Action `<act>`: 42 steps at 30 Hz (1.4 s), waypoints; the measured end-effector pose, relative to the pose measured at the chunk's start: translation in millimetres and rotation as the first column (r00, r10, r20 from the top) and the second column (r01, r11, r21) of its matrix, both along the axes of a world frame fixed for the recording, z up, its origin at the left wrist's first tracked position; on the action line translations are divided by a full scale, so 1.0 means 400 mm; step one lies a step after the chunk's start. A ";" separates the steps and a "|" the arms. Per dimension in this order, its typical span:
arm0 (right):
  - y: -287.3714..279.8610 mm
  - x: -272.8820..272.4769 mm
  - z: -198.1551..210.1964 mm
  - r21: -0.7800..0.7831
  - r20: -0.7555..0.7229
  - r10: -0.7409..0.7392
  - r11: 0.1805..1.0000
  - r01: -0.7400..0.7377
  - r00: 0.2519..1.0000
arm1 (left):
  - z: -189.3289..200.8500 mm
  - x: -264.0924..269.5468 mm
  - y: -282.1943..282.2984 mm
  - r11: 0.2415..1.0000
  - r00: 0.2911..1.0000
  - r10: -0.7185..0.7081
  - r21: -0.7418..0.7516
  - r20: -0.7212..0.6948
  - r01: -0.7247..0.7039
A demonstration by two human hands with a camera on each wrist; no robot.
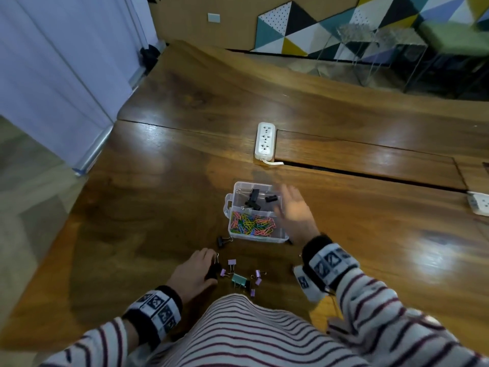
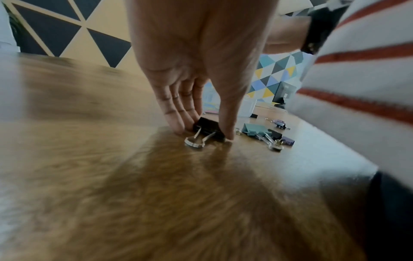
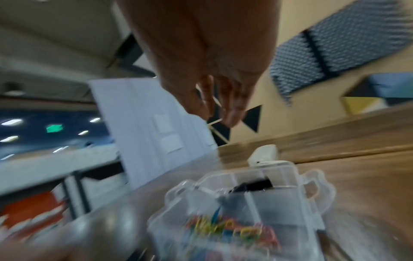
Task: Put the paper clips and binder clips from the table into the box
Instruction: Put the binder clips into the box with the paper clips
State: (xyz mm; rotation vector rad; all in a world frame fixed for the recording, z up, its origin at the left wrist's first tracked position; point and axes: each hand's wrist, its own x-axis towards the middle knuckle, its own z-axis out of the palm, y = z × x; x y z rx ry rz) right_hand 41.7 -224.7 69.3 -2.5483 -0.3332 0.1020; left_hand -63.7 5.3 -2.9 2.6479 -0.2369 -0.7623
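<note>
pinching a black binder clip (image 2: pixel 209 127) between thumb and fingers, the left hand (image 1: pixel 194 274) presses down on the wooden table (image 1: pixel 148 213), the clip lying flat on the wood. the right hand (image 1: pixel 293 210) hovers above the right edge of the clear plastic box (image 1: pixel 234 229), fingers spread loose and holding nothing. colored paper clips (image 1: pixel 252 223) fill the box's near compartment; black binder clips (image 1: pixel 254 198) sit in the far one. a teal binder clip (image 1: pixel 239 279) and small purple binder clips (image 1: pixel 232 262) lie on the table just beside the left hand. another black clip (image 1: pixel 221 241) rests near the box's near-left corner. a white power strip (image 1: pixel 265 140) lies beyond the box.
</note>
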 end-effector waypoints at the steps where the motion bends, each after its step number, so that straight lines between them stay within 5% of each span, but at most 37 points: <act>1: 0.010 -0.037 -0.001 -0.036 0.034 0.147 0.989 -0.145 0.989 | -0.001 -0.002 0.002 1.000 1.000 -0.005 -0.005 0.007 0.005; 4: 0.037 -0.136 -0.055 -0.191 -0.095 0.553 0.806 -0.561 0.827 | 0.004 0.000 0.017 0.999 1.000 -0.005 -0.052 0.028 0.006; 8: 0.063 -0.195 -0.141 -0.291 -0.215 0.727 0.590 -0.753 0.653 | 0.047 0.046 0.040 0.992 0.997 0.035 -0.126 0.069 -0.026; 16: 0.089 -0.216 -0.165 -0.231 -0.347 0.704 0.576 -0.784 0.619 | 0.166 0.304 -0.026 0.937 0.968 -0.025 -0.332 0.249 0.110; 18: 0.084 -0.213 -0.162 -0.193 -0.365 0.689 0.601 -0.775 0.626 | 0.162 0.369 -0.068 0.949 0.966 -0.063 -0.284 0.249 0.135; 21: 0.066 -0.208 -0.184 -0.041 -0.350 0.605 0.753 -0.657 0.715 | 0.134 0.435 -0.117 0.975 0.969 -0.114 -0.163 0.219 0.151; 26: -0.007 -0.157 -0.137 0.234 -0.324 0.289 0.947 -0.220 0.901 | 0.092 0.437 -0.138 0.975 0.978 -0.155 -0.138 0.140 0.175; 32: -0.093 -0.036 -0.102 0.342 -0.370 -0.057 0.920 0.193 0.927 | 0.091 0.380 -0.094 0.958 0.953 -0.207 -0.151 0.223 0.244; 36: -0.068 0.060 -0.087 0.319 -0.419 -0.118 0.909 0.268 0.900 | 0.062 0.348 -0.110 0.963 0.945 -0.252 -0.042 0.207 0.265; 42: -0.039 0.099 -0.066 0.292 -0.440 -0.146 0.910 0.295 0.886 | 0.070 0.388 -0.129 0.971 0.946 -0.100 -0.176 0.307 0.159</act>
